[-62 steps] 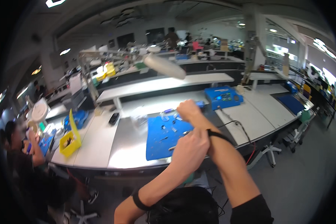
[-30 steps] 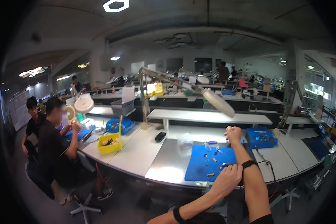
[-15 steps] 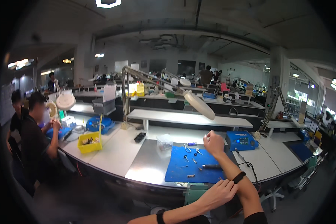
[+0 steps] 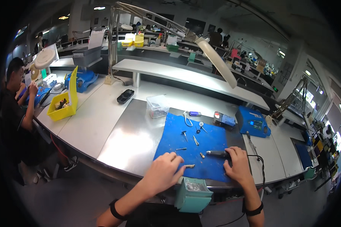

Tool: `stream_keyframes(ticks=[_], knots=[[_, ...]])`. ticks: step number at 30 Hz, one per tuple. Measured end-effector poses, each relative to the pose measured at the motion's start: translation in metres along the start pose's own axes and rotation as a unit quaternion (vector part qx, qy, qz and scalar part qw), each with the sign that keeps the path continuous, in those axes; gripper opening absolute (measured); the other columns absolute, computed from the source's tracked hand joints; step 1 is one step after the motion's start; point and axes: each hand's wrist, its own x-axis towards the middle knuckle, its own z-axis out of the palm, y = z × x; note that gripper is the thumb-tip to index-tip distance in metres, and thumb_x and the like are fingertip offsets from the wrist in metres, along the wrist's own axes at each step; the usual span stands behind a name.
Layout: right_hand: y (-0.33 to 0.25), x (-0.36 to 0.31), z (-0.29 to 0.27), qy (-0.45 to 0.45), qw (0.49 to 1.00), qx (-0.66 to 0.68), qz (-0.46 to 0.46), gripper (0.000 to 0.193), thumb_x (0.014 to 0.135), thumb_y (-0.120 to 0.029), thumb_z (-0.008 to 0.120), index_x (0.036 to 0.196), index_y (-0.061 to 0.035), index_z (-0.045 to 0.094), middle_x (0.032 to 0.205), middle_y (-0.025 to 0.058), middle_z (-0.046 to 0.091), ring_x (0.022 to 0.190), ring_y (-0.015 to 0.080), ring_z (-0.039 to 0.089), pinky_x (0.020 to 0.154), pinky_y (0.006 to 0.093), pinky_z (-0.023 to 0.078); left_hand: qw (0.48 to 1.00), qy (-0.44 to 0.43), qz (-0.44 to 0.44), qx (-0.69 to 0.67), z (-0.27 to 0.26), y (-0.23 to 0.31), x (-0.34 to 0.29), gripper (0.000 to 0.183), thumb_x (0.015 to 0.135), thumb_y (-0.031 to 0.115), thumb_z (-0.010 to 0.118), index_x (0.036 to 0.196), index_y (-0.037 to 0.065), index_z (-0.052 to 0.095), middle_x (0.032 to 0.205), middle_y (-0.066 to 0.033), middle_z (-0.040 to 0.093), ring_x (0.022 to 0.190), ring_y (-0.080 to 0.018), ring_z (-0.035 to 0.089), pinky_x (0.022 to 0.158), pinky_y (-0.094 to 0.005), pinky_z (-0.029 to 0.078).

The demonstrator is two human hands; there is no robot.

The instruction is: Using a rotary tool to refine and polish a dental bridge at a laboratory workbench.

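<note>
My left hand (image 4: 163,173) is at the near left edge of a blue mat (image 4: 212,132), thumb and fingers apart. Its tips are beside a small pale, slim piece (image 4: 190,166); whether they touch it I cannot tell. My right hand (image 4: 239,165) is over the mat's right side, fingers bent and thumb apart. Its fingertips are at the rear of a black rotary handpiece (image 4: 218,153) with a metal tip, lying on the mat. Near that tip is a small tan piece (image 4: 202,155). Several small rotary bits (image 4: 196,140) lie farther up the mat.
A green bench block (image 4: 193,196) juts from the front edge. Behind the mat are a clear plastic box (image 4: 157,106) and a blue control unit (image 4: 254,122). A lamp head (image 4: 216,62) hangs above. A yellow bin (image 4: 62,108) and a seated person (image 4: 17,106) are at left.
My hands have separated: the left has left my right wrist and come to the mat's near edge. My right hand has lowered to the handpiece. The view has tilted and moved closer.
</note>
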Motion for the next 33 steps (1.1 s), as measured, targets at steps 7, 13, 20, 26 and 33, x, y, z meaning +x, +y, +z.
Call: stream_keyframes(ticks=[7,13,20,26,33], knots=[[0.024,0.02,-0.002,-0.125,0.988,0.071,0.056,0.033,0.073,-0.018,0.072,0.1,-0.001,0.064,0.094,0.015,0.06,0.087,0.0358,0.064,0.077,0.0457,0.052,0.999,0.003,-0.03,0.042,0.007,-0.015,0.015,0.018,0.09,0.015,0.072,0.104,0.003,0.07,0.098,-0.0103,0.062,0.093,-0.0282,0.061,0.082,-0.0386,0.049],[-0.014,0.001,-0.007,-0.005,0.977,0.204,0.06,0.032,0.074,-0.012,0.082,0.098,-0.0021,0.062,0.089,0.0142,0.062,0.07,0.03,0.065,0.06,0.0364,0.051,0.991,0.007,-0.095,0.096,0.016,-0.02,0.017,0.032,0.09,0.016,0.071,0.118,0.003,0.069,0.117,-0.011,0.061,0.112,-0.029,0.056,0.095,-0.0415,0.044],[-0.052,0.028,0.022,-0.033,0.928,0.277,0.246,0.029,0.08,-0.011,0.083,0.094,0.0007,0.061,0.068,0.0082,0.06,0.06,0.0149,0.059,0.056,0.0299,0.044,0.987,-0.059,-0.062,0.136,0.008,-0.006,0.039,0.043,0.089,0.016,0.071,0.129,0.001,0.063,0.13,-0.0133,0.06,0.12,-0.0289,0.055,0.1,-0.0417,0.043],[-0.05,0.016,0.023,0.038,0.913,0.255,0.315,0.029,0.084,-0.016,0.082,0.097,-0.0001,0.061,0.075,0.0165,0.065,0.064,0.0338,0.067,0.058,0.0395,0.051,0.947,-0.195,0.084,0.242,0.017,0.008,0.075,0.049,0.09,0.01,0.059,0.136,-0.007,0.056,0.146,-0.0167,0.053,0.132,-0.0283,0.052,0.108,-0.0408,0.041],[-0.053,0.005,0.027,0.092,0.929,0.248,0.259,0.029,0.086,-0.021,0.08,0.098,-0.0009,0.062,0.079,0.0185,0.068,0.069,0.0398,0.069,0.06,0.045,0.053,0.909,-0.202,0.11,0.349,0.044,-0.003,0.103,0.043,0.086,0.01,0.059,0.126,-0.006,0.061,0.127,-0.0139,0.062,0.126,-0.0253,0.056,0.106,-0.0361,0.043]])
